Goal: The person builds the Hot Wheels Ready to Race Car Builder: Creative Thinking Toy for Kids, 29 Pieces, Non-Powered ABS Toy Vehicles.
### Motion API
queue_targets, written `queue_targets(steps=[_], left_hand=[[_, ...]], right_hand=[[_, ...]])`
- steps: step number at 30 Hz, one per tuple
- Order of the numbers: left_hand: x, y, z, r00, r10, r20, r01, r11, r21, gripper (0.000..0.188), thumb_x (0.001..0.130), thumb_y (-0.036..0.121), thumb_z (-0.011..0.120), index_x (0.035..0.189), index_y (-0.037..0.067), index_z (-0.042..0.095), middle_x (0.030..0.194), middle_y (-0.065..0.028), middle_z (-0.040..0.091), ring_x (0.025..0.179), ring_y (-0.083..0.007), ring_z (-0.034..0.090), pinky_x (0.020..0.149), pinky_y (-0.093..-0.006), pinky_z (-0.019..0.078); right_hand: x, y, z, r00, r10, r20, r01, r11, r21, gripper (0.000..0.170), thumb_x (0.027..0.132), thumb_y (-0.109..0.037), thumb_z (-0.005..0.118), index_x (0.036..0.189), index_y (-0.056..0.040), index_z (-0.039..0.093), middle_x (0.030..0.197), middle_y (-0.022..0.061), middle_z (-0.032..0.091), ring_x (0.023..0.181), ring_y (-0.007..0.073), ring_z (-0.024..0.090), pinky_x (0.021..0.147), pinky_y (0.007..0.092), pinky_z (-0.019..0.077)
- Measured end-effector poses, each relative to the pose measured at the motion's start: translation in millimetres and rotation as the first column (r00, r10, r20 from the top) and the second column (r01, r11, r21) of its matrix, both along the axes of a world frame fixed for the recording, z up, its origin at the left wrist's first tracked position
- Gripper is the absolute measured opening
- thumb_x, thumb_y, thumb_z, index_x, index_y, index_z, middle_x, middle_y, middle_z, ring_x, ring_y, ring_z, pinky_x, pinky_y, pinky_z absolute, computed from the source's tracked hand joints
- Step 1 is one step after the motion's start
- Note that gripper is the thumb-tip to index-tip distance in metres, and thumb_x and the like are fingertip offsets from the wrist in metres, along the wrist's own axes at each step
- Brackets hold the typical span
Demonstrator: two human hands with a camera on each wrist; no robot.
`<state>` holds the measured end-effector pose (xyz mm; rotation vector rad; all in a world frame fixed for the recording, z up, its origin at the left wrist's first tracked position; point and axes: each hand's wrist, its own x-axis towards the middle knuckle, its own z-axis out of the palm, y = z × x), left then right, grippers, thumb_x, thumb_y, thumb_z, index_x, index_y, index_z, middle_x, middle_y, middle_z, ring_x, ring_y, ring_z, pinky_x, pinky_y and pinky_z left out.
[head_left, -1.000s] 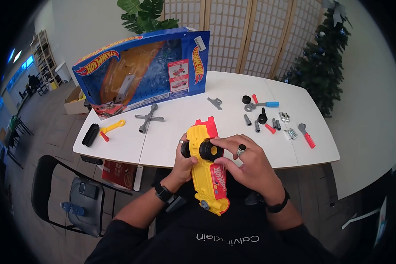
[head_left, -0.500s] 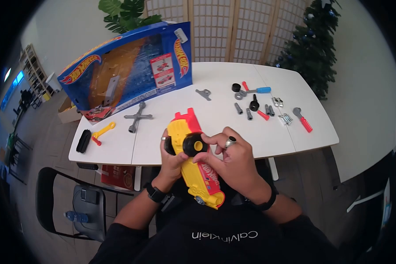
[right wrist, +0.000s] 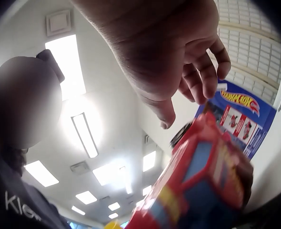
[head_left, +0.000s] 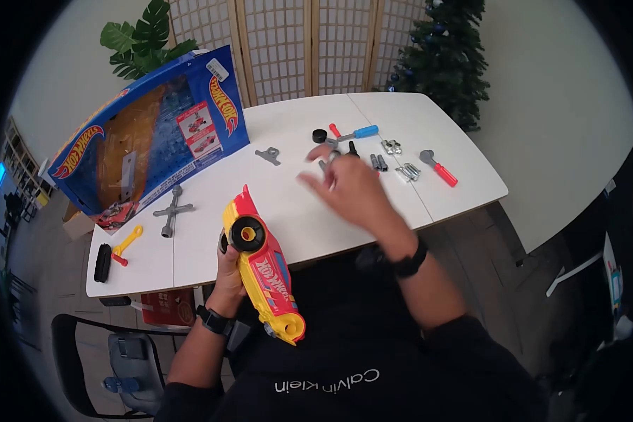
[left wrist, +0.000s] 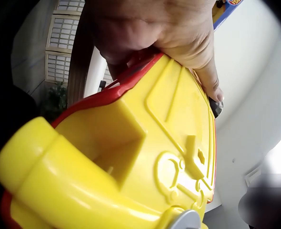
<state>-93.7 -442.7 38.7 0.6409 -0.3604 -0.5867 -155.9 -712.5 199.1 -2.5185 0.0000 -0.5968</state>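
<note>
Near the worktop (head_left: 323, 221)'s edge, a toy car (head_left: 273, 280), lower left of centre.
It looks light, stiff, rather slick, best gripped round the body; the left hand (head_left: 229, 273) grips it, the right hand (head_left: 353, 191) is open, empty; the wheel (head_left: 259, 240) could roll underfinger.

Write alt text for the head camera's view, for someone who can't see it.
A person's left hand grips a red and yellow toy car while the open right hand hovers over a white table. Toy tools and small parts lie scattered there, and a blue Hot Wheels box stands at the left.
</note>
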Motion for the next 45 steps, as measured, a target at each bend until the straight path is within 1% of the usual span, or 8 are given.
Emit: queue_targets(steps=[3, 4, 10, 15, 28, 35, 37, 45], left_hand=[[-2.7, -4.5, 5.0, 0.995, 0.032, 0.090, -0.037, 0.998, 0.056, 0.086, 0.080, 0.041, 0.096, 0.143, 0.007, 0.048, 0.120, -0.0074, 0.070, 0.109, -0.0224, 0.075, 0.094, -0.0413, 0.0657], [-2.5, -6.5, 3.6, 0.995, 0.037, 0.089, -0.042, 0.997, 0.061, 0.088, 0.079, 0.042, 0.096, 0.144, 0.007, 0.047, 0.121, -0.0076, 0.070, 0.110, -0.0217, 0.074, 0.095, -0.0408, 0.0653], [-13.2, -17.3, 16.5, 0.982, 0.105, 0.158, -0.121, 0.988, 0.096, 0.105, 0.071, 0.045, 0.101, 0.149, 0.006, 0.043, 0.126, -0.0088, 0.067, 0.110, -0.0204, 0.072, 0.096, -0.0390, 0.0635], [-15.5, -16.0, 22.7, 0.983, 0.080, 0.168, -0.105, 0.984, 0.147, 0.110, 0.069, 0.050, 0.101, 0.151, 0.005, 0.043, 0.126, -0.0081, 0.067, 0.113, -0.0191, 0.071, 0.095, -0.0370, 0.0629], [-17.9, -14.8, 22.7, 0.987, 0.069, 0.146, -0.085, 0.991, 0.106, 0.104, 0.073, 0.045, 0.100, 0.150, 0.005, 0.044, 0.127, -0.0091, 0.068, 0.110, -0.0199, 0.073, 0.098, -0.0385, 0.0633], [-21.7, -15.8, 31.5, 0.986, 0.117, 0.116, -0.123, 0.992, 0.039, 0.102, 0.073, 0.039, 0.101, 0.151, 0.005, 0.043, 0.127, -0.0096, 0.068, 0.113, -0.0211, 0.073, 0.099, -0.0393, 0.0629], [-22.9, -15.5, 36.8, 0.980, 0.124, 0.153, -0.130, 0.991, 0.028, 0.105, 0.072, 0.036, 0.101, 0.153, 0.006, 0.041, 0.130, -0.0110, 0.068, 0.116, -0.0228, 0.072, 0.100, -0.0416, 0.0624], [-28.1, -17.9, 40.0, 0.966, 0.141, 0.218, -0.149, 0.989, 0.022, 0.103, 0.072, 0.029, 0.101, 0.152, 0.007, 0.040, 0.133, -0.0134, 0.067, 0.120, -0.0258, 0.071, 0.105, -0.0433, 0.0601]], right_hand=[[70.1, -96.2, -26.5, 0.975, -0.221, -0.030, 0.205, 0.941, -0.269, 0.037, 0.095, -0.043, 0.075, 0.112, -0.0104, 0.075, 0.106, 0.0159, 0.077, 0.103, 0.0353, 0.075, 0.084, 0.0514, 0.0581], [90.0, -118.1, -23.6, 0.909, -0.322, -0.265, 0.230, 0.917, -0.326, 0.038, 0.093, -0.043, 0.077, 0.115, -0.0115, 0.078, 0.111, 0.0123, 0.079, 0.110, 0.0347, 0.074, 0.090, 0.0530, 0.0538], [145.8, -136.2, -34.6, 0.696, -0.536, -0.477, 0.241, 0.801, -0.548, 0.052, 0.083, -0.048, 0.081, 0.122, -0.0135, 0.078, 0.121, 0.0088, 0.078, 0.116, 0.0302, 0.073, 0.103, 0.0555, 0.0412], [154.5, -139.3, -52.4, 0.751, -0.547, -0.368, 0.343, 0.801, -0.490, 0.035, 0.079, -0.018, 0.071, 0.112, -0.0134, 0.082, 0.113, 0.0078, 0.081, 0.106, 0.0297, 0.076, 0.095, 0.0557, 0.0403], [152.5, -162.4, -57.5, 0.800, -0.551, -0.238, 0.382, 0.774, -0.505, 0.041, 0.082, -0.027, 0.083, 0.117, -0.0067, 0.078, 0.111, 0.0159, 0.079, 0.102, 0.0333, 0.076, 0.086, 0.0466, 0.0561], [24.2, -56.1, 38.0, 0.961, 0.275, 0.026, -0.276, 0.956, 0.104, 0.023, 0.088, -0.012, 0.086, 0.102, 0.0003, 0.074, 0.090, 0.0102, 0.072, 0.081, 0.0192, 0.073, 0.073, 0.0343, 0.0586], [-21.9, -18.0, 41.6, 0.848, 0.504, 0.161, -0.504, 0.863, -0.046, 0.021, 0.087, -0.010, 0.086, 0.102, -0.0021, 0.075, 0.096, 0.0084, 0.071, 0.084, 0.0179, 0.072, 0.072, 0.0311, 0.0574], [-68.9, 28.0, 40.7, 0.767, 0.624, 0.153, -0.536, 0.753, -0.381, 0.030, 0.078, -0.006, 0.092, 0.105, -0.0055, 0.080, 0.092, 0.0048, 0.070, 0.078, 0.0184, 0.070, 0.064, 0.0323, 0.0567]])
